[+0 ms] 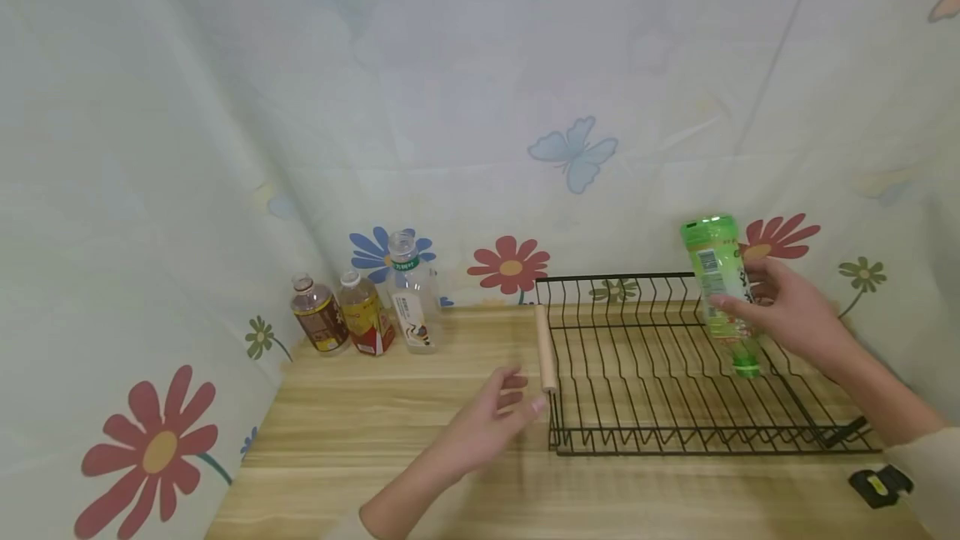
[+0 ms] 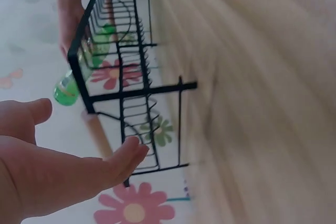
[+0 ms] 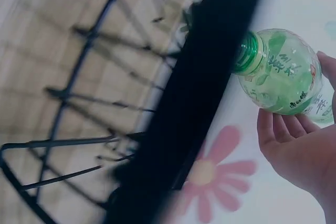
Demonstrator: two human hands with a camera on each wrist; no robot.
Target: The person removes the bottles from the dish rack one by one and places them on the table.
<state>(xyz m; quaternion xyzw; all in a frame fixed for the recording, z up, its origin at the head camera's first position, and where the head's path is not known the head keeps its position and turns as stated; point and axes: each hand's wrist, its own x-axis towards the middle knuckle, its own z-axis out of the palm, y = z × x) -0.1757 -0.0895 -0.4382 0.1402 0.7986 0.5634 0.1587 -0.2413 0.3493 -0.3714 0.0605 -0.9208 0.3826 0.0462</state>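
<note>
A clear green plastic bottle is in my right hand, turned neck down over the right part of the black wire dish rack. Fingers and thumb grip its sides; in the right wrist view the green bottle shows its neck toward the rack. My left hand holds nothing and hovers beside the rack's wooden handle, its fingers loosely bent. In the left wrist view the left hand appears apart from the rack's bars.
Three bottles stand upright at the back left: a brown-labelled bottle, a yellow-and-red-labelled bottle and a taller clear bottle. A small black object lies at the table's right front. Flower-printed cloth hangs behind the wooden table.
</note>
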